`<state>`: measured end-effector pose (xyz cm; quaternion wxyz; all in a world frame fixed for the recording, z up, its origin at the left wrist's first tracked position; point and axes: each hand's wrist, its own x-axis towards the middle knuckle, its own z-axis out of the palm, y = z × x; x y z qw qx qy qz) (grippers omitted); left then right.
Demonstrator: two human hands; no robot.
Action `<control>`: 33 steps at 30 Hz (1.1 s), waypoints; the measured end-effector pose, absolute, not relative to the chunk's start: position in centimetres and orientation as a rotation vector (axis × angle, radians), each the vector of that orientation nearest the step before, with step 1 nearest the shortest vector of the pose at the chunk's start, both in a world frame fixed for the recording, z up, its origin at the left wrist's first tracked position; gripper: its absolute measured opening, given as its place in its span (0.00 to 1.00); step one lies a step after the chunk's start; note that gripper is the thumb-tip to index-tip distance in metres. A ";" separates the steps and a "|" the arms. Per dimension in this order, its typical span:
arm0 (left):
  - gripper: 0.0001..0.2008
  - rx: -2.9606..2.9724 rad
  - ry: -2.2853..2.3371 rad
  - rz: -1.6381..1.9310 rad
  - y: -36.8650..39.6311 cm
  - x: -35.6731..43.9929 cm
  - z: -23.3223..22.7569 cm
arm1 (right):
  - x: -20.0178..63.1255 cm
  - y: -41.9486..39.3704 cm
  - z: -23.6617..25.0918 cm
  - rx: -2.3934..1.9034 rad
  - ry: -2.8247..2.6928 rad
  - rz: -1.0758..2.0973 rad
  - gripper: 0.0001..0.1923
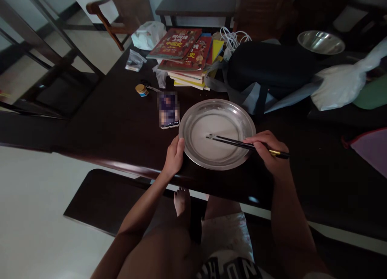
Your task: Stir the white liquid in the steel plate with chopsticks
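A wide metal basin (188, 150) stands on the dark table near its front edge. Inside it is a whitish mixture (211, 128), smooth on top, filling the bottom. My left hand (174, 156) grips the basin's left rim, thumb over the edge and the other fingers mostly hidden behind and under it. With my right hand (270, 150) I hold a pair of black chopsticks (232, 142) with gold bands near the back end. Their tips dip into the middle of the mixture and carry some white residue.
Left of the basin lies a phone (169, 111), beside a small gold-lidded jar (141, 90) and scissors (151, 86). Behind are stacked red books (184, 53), a white cable (232, 39), a black case (269, 65), a white plastic bag (338, 85) and another metal bowl (321, 43).
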<state>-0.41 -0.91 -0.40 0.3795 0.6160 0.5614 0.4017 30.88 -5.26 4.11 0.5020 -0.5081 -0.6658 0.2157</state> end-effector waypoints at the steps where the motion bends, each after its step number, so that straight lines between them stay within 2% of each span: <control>1: 0.36 1.574 1.433 1.030 -0.9 -0.4 -0.4 | 30.9 -5.2 4.1 -1.229 -1.580 0.486 0.09; 5: 0.34 1.568 1.415 1.051 -0.9 -0.5 -0.6 | 31.0 -5.3 3.9 -1.204 -1.442 0.449 0.10; 11: 0.34 1.569 1.424 1.040 -0.9 -0.4 -0.5 | 30.9 -5.1 4.0 -1.209 -1.599 0.501 0.09; 16: 0.35 1.571 1.434 1.026 -0.9 -0.5 -0.4 | 30.9 -5.3 3.9 -1.221 -1.406 0.472 0.10; 19: 0.34 1.572 1.433 1.034 -0.9 -0.4 -0.4 | 30.8 -5.3 4.0 -1.233 -1.503 0.567 0.09; 25: 0.35 1.560 1.432 1.038 -0.9 -0.4 -0.5 | 31.0 -5.2 4.1 -1.225 -1.462 0.432 0.10; 30: 0.35 1.568 1.428 1.040 -0.9 -0.4 -0.5 | 30.8 -5.3 4.3 -1.209 -1.573 0.544 0.09; 33: 0.35 1.566 1.430 1.034 -0.9 -0.4 -0.4 | 30.8 -5.2 4.1 -1.212 -1.603 0.497 0.09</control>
